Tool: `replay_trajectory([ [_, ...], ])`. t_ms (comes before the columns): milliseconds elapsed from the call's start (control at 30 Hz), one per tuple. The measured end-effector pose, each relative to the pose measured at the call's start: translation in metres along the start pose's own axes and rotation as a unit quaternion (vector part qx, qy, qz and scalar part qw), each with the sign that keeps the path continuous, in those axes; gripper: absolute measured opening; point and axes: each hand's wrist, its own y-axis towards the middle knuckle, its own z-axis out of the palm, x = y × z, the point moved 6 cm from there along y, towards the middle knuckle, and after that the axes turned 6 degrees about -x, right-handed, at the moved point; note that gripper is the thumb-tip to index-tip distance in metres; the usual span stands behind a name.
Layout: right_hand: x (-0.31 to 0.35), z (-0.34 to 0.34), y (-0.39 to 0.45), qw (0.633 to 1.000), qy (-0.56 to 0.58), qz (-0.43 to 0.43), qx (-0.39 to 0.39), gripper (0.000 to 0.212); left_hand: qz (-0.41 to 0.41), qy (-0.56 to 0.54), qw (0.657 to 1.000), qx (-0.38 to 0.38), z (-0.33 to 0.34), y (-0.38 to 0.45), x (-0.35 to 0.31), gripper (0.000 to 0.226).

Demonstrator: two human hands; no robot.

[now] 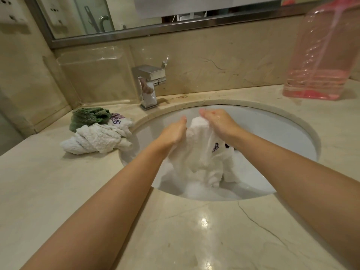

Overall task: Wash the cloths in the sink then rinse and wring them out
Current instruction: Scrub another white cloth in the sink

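- I am watching both hands working a white terry cloth with a purple embroidered mark (202, 152), bunched and lifted over the round white basin sink (272, 121); its lower folds are trailing into the sudsy water at 6 o'clock of the bowl.
- My left hand (173, 131) is pressing the cloth's left flank, fingers curled round it; my right hand (218, 121) is gripping the top fold from 1 o'clock.
- Risk as I judge it: the wet, soapy fabric is looking heavy, so a slack hold could be letting it slide back and splash onto the glossy beige marble counter (175, 230).
- The twisted white towel (95, 139) and crumpled green cloth (87, 117) are sitting at 9 o'clock, just beside the rim; my left forearm could be nudging them in, mixing wrung pieces with unwashed ones.
- The square chrome tap (150, 84) at 11 o'clock is showing no flow, so rinsing is not yet begun.
- The pink translucent plastic jug (321, 55) at 2 o'clock is standing well apart.
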Motion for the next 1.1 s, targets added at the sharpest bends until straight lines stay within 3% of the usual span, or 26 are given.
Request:
replay_trajectory([
  [100, 0.004, -0.012, 0.0, 0.997, 0.024, -0.001, -0.074, 0.044, -0.03, 0.036, 0.996, 0.071, 0.012, -0.007, 0.005, 0.058],
  [200, 0.007, -0.021, -0.003, 0.992, 0.047, 0.008, -0.12, 0.047, -0.037, -0.107, 0.993, 0.015, 0.001, -0.007, -0.004, 0.041],
  [300, 0.006, -0.012, -0.004, 0.995, 0.053, 0.012, -0.083, 0.049, -0.031, -0.217, 0.974, -0.06, -0.013, -0.003, -0.006, 0.029],
  [433, 0.034, -0.001, -0.022, 0.977, 0.087, -0.102, -0.166, 0.048, -0.085, -0.327, 0.936, -0.096, -0.019, 0.001, 0.002, 0.034],
  [567, 0.059, 0.038, -0.053, 0.965, 0.052, -0.189, -0.174, 0.043, -0.074, -0.39, 0.916, -0.059, -0.009, -0.007, 0.003, 0.042],
  [733, 0.042, 0.02, -0.031, 0.966, -0.031, -0.062, -0.25, 0.049, -0.075, -0.366, 0.928, -0.004, 0.014, -0.021, -0.012, 0.035],
  [900, 0.052, 0.035, -0.05, 0.971, -0.036, -0.126, -0.201, 0.045, -0.071, -0.394, 0.915, -0.051, 0.01, -0.016, -0.008, 0.038],
  [1033, 0.036, 0.024, -0.021, 0.977, -0.035, -0.016, -0.21, 0.044, -0.108, -0.394, 0.909, -0.085, 0.007, -0.018, -0.007, 0.038],
  [1100, 0.042, 0.028, -0.032, 0.975, -0.028, -0.07, -0.211, 0.041, -0.097, -0.398, 0.908, -0.086, 0.008, -0.015, -0.009, 0.041],
])
